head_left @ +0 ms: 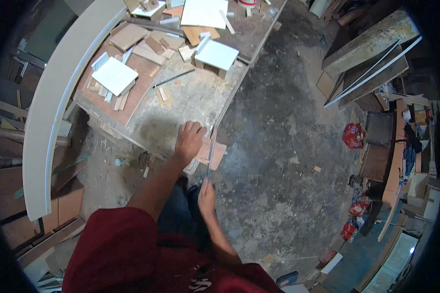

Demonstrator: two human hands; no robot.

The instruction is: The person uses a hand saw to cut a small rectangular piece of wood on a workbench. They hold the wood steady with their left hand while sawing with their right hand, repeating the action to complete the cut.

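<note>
At the bench's near corner, my left hand (188,141) has its fingers bent over a small pinkish wooden board (217,155), gripping it against the bench. Just below and to the right, my right hand (206,194) is closed round the lower end of a long, thin metal tool (210,154), seemingly a saw or blade, which lies upright in the picture across the board. Its exact edge is too small to tell. The bench top (154,127) is worn and dusty, and a thin dark rod (173,78) lies on it farther back.
White-topped small assemblies (216,52) and wood offcuts (129,35) crowd the back of the bench. A long curved panel (44,146) stands at left. Leaning boards (362,63), red boxes (354,136) and a long shelf line the right. Stained concrete floor (283,185) lies beside the bench.
</note>
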